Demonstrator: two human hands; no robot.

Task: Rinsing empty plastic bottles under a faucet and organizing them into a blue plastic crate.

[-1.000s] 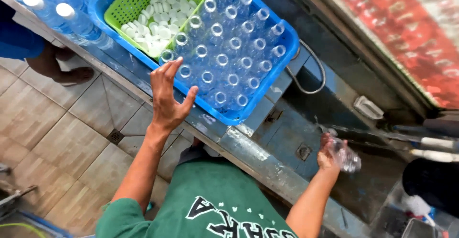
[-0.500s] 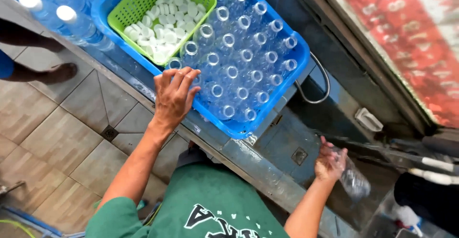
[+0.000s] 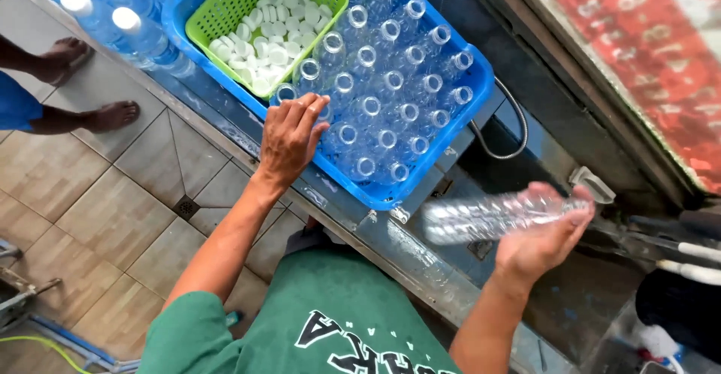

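Note:
My left hand (image 3: pixel 291 137) rests on the near rim of a blue crate (image 3: pixel 458 122), fingers curled over an empty clear bottle at its edge. The crate holds several upright open clear plastic bottles (image 3: pixel 383 81). My right hand (image 3: pixel 542 239) holds an empty clear bottle (image 3: pixel 488 215) lying sideways, blurred, to the right of the crate above the metal bench. A green basket (image 3: pixel 225 2) of white caps (image 3: pixel 274 32) sits in the crate's left part.
Filled capped bottles (image 3: pixel 113 13) stand left of the crate. Another person's bare feet (image 3: pixel 90 81) stand on the tiled floor (image 3: pixel 113 216) at left. A metal hose (image 3: pixel 511 130) and nozzles (image 3: pixel 676 246) lie to the right. A floor drain (image 3: pixel 184 207) is below.
My left hand moved from hovering open onto the crate's near rim bottles. My right hand lifted the clear bottle up and leftward, turning it sideways. The view shifted closer.

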